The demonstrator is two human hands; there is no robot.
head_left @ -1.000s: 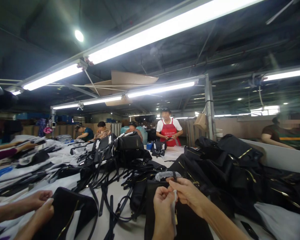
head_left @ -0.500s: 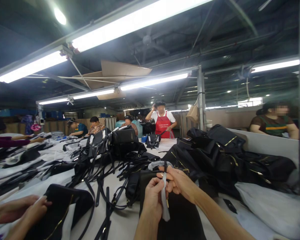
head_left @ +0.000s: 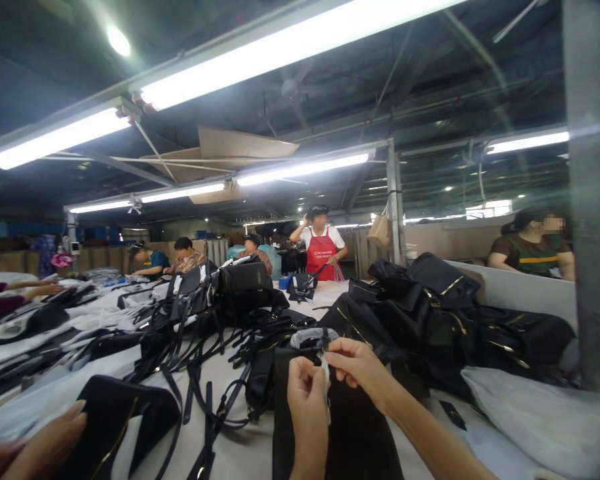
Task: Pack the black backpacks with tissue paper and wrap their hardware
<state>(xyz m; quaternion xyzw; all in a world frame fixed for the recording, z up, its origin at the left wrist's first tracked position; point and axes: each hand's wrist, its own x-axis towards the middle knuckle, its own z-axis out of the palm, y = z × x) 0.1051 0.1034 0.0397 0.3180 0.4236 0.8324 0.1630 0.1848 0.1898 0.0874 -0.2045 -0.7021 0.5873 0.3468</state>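
A black bag (head_left: 363, 433) stands upright in front of me, its top handle (head_left: 310, 337) wrapped in pale translucent material. Just below that handle, a narrow white strip (head_left: 325, 373) hangs against the bag's front. My left hand (head_left: 307, 400) is closed, thumb and fingers pinching at the strip from the left. From the right, my right hand (head_left: 357, 365) pinches the strip's upper end between thumb and forefinger, near the handle. The fingers partly cover the strip, and the exact spot where it joins the bag is hidden.
Black bags (head_left: 430, 307) are heaped at right, with a translucent plastic bag (head_left: 535, 413) in front. Straps and more bags (head_left: 240, 287) spread left. A co-worker's hand (head_left: 55, 437) touches a black bag (head_left: 125, 413). A person in a red apron (head_left: 323, 253) stands opposite.
My hands have shifted on the white strip; its lower part now looks narrower and shows less. The co-worker's hands at lower left have moved left and down. The view has turned slightly right.
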